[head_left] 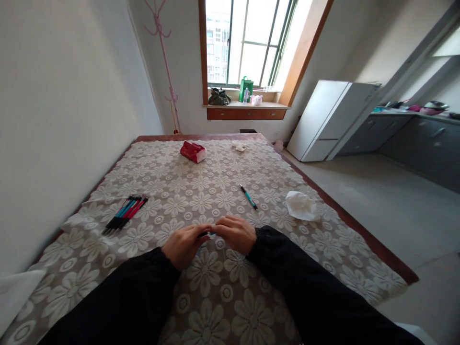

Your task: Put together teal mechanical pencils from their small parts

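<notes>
Low over the table, my left hand (185,244) and my right hand (233,233) meet fingertip to fingertip. Between them is a pen (203,234), mostly hidden; only a dark piece by the left fingers and a bit of blue by the right ones show. Both hands are closed on it. Beyond my right hand lies a single blue and black pen (249,197), slanting across the cloth. Off to the left, several pens (125,214) with blue, red and black barrels lie side by side in a bunch.
A lace flower tablecloth (219,282) covers the table. Right of the single pen sits a crumpled white plastic bag (302,206). Farther back are a red tissue pack (193,151) and a small crumpled whitish piece (238,147). A wall borders the left side; a white fridge (328,120) stands beyond.
</notes>
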Demonstrator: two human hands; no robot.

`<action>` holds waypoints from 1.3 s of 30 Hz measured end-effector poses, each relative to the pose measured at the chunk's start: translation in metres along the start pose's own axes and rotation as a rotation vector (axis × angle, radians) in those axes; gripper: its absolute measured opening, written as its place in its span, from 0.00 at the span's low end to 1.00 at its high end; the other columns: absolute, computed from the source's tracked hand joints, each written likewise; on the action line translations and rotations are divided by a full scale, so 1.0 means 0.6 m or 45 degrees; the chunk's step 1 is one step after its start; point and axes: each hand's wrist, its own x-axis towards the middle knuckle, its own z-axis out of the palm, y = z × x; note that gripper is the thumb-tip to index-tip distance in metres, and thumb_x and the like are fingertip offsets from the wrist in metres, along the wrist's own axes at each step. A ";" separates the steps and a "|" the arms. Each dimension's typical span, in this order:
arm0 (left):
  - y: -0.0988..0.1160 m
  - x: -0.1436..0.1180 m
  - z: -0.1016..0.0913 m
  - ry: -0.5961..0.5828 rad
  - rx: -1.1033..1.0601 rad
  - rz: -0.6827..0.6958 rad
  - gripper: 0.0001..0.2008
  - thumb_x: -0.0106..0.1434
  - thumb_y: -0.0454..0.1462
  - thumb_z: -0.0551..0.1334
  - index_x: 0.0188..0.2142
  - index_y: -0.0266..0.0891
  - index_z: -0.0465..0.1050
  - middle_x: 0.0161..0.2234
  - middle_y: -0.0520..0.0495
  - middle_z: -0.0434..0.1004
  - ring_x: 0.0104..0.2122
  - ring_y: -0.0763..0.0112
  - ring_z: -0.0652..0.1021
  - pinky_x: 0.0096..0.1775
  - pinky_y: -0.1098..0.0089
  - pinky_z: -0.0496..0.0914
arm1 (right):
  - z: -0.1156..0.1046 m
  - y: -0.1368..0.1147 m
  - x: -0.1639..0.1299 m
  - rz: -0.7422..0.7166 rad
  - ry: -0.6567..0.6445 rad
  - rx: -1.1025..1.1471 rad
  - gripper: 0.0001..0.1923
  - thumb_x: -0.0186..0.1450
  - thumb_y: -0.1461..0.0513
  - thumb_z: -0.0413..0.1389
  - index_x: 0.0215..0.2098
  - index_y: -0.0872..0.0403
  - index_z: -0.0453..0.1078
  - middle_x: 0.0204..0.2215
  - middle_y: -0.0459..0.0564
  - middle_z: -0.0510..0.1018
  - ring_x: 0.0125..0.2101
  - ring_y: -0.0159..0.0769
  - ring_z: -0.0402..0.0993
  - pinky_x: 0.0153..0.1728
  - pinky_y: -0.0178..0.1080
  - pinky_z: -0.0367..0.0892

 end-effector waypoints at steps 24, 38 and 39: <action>-0.013 -0.003 0.001 -0.037 -0.273 -0.095 0.12 0.70 0.35 0.55 0.52 0.44 0.69 0.45 0.48 0.79 0.44 0.69 0.80 0.45 0.70 0.76 | 0.003 0.008 -0.005 0.146 -0.003 0.110 0.08 0.69 0.66 0.50 0.45 0.53 0.67 0.37 0.49 0.78 0.37 0.35 0.73 0.39 0.34 0.66; 0.005 -0.002 -0.003 -0.036 -0.219 -0.066 0.11 0.70 0.34 0.57 0.52 0.43 0.65 0.45 0.48 0.80 0.47 0.67 0.79 0.49 0.66 0.75 | -0.005 0.000 -0.008 0.223 -0.042 0.141 0.12 0.73 0.61 0.45 0.44 0.52 0.70 0.34 0.49 0.78 0.33 0.33 0.75 0.34 0.33 0.65; 0.005 -0.002 -0.003 -0.037 -0.231 -0.074 0.11 0.70 0.34 0.57 0.52 0.43 0.66 0.45 0.48 0.80 0.47 0.67 0.80 0.48 0.67 0.75 | -0.005 -0.001 -0.009 0.248 -0.049 0.154 0.10 0.73 0.61 0.46 0.45 0.52 0.69 0.34 0.49 0.78 0.33 0.33 0.75 0.35 0.33 0.66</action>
